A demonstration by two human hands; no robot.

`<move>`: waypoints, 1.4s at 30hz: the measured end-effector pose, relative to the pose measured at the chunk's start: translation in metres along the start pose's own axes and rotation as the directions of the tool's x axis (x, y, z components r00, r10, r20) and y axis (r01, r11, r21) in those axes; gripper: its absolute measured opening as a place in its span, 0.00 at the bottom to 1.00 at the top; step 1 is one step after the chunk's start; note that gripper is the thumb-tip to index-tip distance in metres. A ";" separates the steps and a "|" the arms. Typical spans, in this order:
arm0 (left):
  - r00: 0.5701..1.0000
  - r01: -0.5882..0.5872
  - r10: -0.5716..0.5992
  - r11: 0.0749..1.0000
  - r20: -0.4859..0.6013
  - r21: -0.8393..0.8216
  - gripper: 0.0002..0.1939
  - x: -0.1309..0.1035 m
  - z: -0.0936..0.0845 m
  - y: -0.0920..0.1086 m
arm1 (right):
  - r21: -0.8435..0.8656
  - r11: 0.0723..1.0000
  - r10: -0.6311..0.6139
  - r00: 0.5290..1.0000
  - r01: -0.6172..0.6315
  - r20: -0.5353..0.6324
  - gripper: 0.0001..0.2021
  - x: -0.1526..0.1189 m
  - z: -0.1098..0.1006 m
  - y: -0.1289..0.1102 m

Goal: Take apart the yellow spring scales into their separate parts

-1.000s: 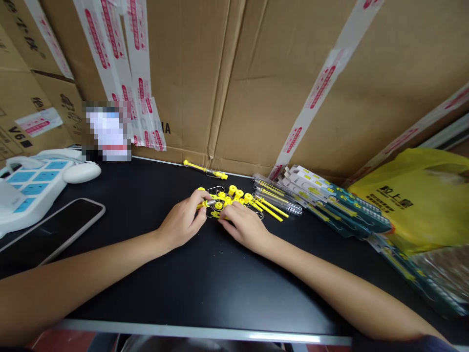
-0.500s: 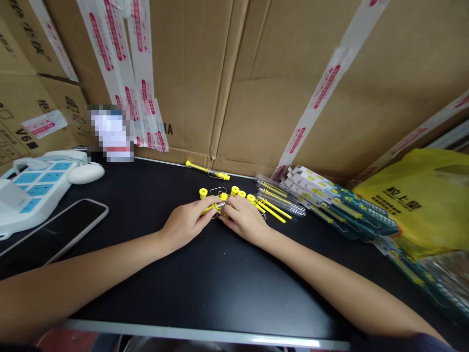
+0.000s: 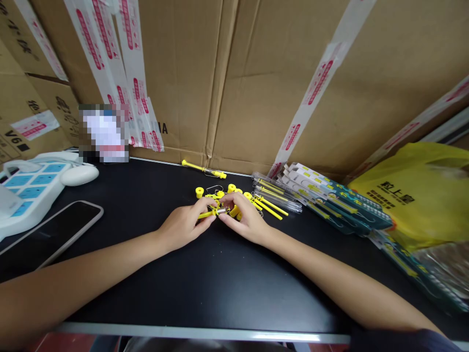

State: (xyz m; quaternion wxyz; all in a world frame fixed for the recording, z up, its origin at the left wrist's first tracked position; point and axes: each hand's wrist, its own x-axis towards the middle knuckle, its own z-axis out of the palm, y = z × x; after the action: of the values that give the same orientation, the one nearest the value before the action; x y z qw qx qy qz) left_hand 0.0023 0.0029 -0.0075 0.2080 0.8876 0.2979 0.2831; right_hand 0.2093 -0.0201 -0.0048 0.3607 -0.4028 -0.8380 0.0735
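Note:
Between both hands, low over the dark table, lies a thin yellow plastic rod with a silver metal sleeve (image 3: pixel 222 211) at its right end. My left hand (image 3: pixel 185 222) is closed, pinching the yellow part between thumb and fingers. My right hand (image 3: pixel 249 220) has its thumb and fingertips bent around the sleeve end. A yellow cap (image 3: pixel 234 210) shows by the right fingers; whether they touch it I cannot tell. Just beyond the hands are more yellow caps, such as a round one (image 3: pixel 200 192), bent wire pieces (image 3: pixel 214 187) and loose yellow rods (image 3: pixel 273 207).
A finished-looking yellow rod (image 3: pixel 203 169) lies by the cardboard wall (image 3: pixel 176 73). Clear plastic tubes (image 3: pixel 282 198) and stacked green packages (image 3: pixel 340 205) are at right, beside a yellow bag (image 3: pixel 414 190). At left are a power strip (image 3: pixel 40 181) and a phone (image 3: pixel 54 234).
My right fingers have lifted and opened a little around the rod's sleeve end, showing more of the metal. The yellow rod sits slightly lower, and the view has shifted slightly.

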 end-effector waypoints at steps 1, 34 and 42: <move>1.000 -0.011 0.011 1.000 0.012 -0.005 0.13 0.000 0.000 0.000 | 0.042 0.999 -0.004 1.000 0.004 0.007 0.11 -0.002 0.001 -0.002; 0.951 0.131 -0.253 0.852 -0.179 -0.508 0.14 0.007 0.005 -0.010 | -0.021 0.956 -0.291 0.936 0.293 -0.198 0.10 -0.016 -0.002 -0.013; 0.976 0.090 -0.206 0.671 -0.069 -0.736 0.18 0.008 0.006 -0.004 | -0.405 0.748 -0.489 0.849 0.526 0.200 0.03 -0.015 0.003 -0.019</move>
State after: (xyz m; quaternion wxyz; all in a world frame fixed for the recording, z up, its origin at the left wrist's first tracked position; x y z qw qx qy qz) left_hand 0.0100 0.0094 -0.0113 0.5435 0.6813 0.2459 0.4243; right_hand 0.2019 -0.0433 -0.0069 0.2309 -0.2277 -0.9236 -0.2045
